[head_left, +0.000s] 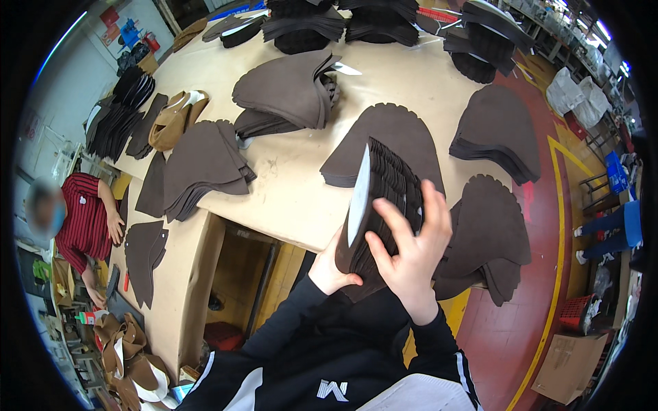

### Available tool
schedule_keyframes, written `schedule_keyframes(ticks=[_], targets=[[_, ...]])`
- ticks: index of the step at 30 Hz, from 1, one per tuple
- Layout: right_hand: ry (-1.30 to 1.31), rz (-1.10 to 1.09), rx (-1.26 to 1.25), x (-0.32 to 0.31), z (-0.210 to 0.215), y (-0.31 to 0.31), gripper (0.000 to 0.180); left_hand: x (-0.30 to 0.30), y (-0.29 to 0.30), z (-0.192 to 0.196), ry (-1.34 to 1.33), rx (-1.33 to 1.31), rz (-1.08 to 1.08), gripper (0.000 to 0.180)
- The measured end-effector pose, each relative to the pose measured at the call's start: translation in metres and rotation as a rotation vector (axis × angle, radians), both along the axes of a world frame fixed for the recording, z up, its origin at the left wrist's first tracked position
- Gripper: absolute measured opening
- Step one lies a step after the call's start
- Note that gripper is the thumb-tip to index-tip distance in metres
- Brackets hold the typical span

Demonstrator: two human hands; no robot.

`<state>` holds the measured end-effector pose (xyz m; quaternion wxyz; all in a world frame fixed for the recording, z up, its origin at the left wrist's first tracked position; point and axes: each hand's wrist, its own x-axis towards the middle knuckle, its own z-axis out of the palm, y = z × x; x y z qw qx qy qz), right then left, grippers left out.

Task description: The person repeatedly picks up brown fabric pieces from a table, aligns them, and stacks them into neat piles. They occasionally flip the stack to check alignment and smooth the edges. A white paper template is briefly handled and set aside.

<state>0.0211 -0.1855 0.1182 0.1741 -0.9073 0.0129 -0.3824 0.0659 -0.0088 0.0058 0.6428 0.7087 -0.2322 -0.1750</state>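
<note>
I hold an upright stack of dark brown cut material pieces [387, 195] above the front edge of a tan worktable [295, 185]. My left hand [329, 268] grips the stack from below. My right hand [410, 250] rests on its near face, fingers spread over the edges. The front piece shows a white side. Just behind the held stack lies a flat pile of scallop-edged brown pieces [394, 133]. Another such pile [490, 236] lies to the right of my right hand.
More brown piles [288, 89] [205, 164] [497, 130] cover the table, with black stacks [308, 24] at the far edge. A person in a red striped shirt [82, 219] sits at the left. A cardboard box [569, 366] and a red crate [574, 314] stand on the red floor at right.
</note>
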Motion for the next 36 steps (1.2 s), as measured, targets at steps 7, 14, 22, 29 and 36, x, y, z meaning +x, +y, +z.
schedule_keyframes(ticks=[7, 14, 22, 29, 36], targets=[[0.016, 0.244, 1.263, -0.064, -0.041, 0.033, 0.121, -0.026, -0.007, -0.014, -0.143, 0.037, 0.066, 0.148], [0.032, -0.225, 0.652, -0.076, -0.052, 0.037, 0.077, -0.081, -0.05, -0.02, -0.524, 0.268, -0.156, 0.144], [-0.12, 0.477, 0.306, -0.07, -0.007, -0.036, 0.052, -0.032, 0.005, 0.061, -0.677, 0.269, 0.154, 0.112], [-0.197, 0.997, 0.536, -0.02, 0.005, -0.047, 0.054, 0.076, 0.071, 0.083, -0.819, -0.036, -0.156, 0.054], [0.14, 0.276, 0.75, 0.01, -0.07, -0.035, 0.064, 0.115, 0.036, -0.034, 0.137, -0.328, 0.046, 0.032]])
